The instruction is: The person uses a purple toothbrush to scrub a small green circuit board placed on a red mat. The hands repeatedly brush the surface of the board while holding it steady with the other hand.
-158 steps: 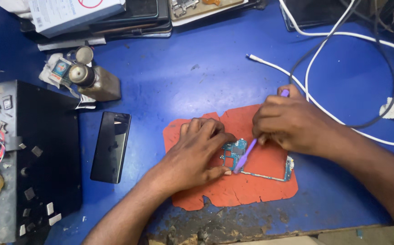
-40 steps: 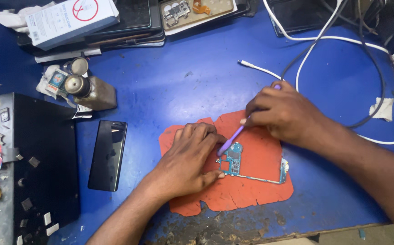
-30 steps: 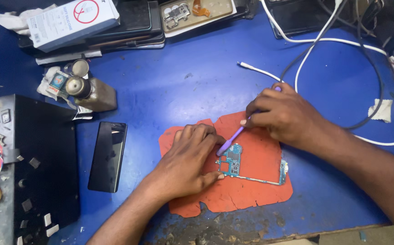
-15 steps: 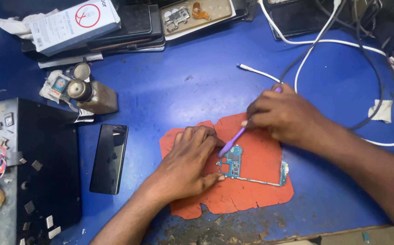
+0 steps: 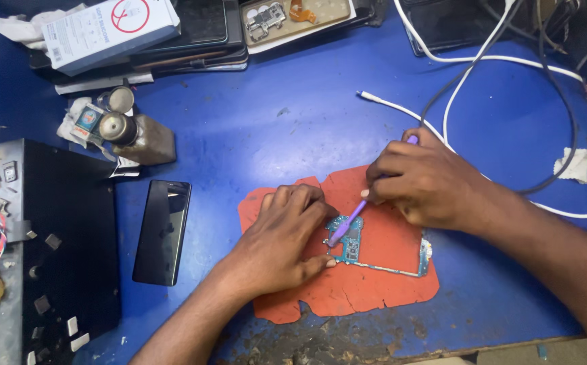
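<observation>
A teal phone circuit board [image 5: 354, 245] lies on an orange-red mat [image 5: 374, 284] on the blue table. My left hand [image 5: 280, 236] presses down on the board's left end, fingers curled over it. My right hand [image 5: 422, 179] grips a purple brush-like tool [image 5: 345, 223] whose tip rests on the board's upper left part. The tool's far end pokes out above my right hand. The board's thin frame runs right to a small end piece [image 5: 425, 249].
A black phone [image 5: 163, 230] lies face up left of the mat. A small metal-capped bottle [image 5: 134, 132] stands behind it. A black box [image 5: 63, 223] with small parts sits at far left. White and black cables [image 5: 455, 88] loop at right; boxes and trays line the back.
The tool's tip has shifted slightly along the board under small strokes. The left hand stays pressed on the board. The view has moved a little.
</observation>
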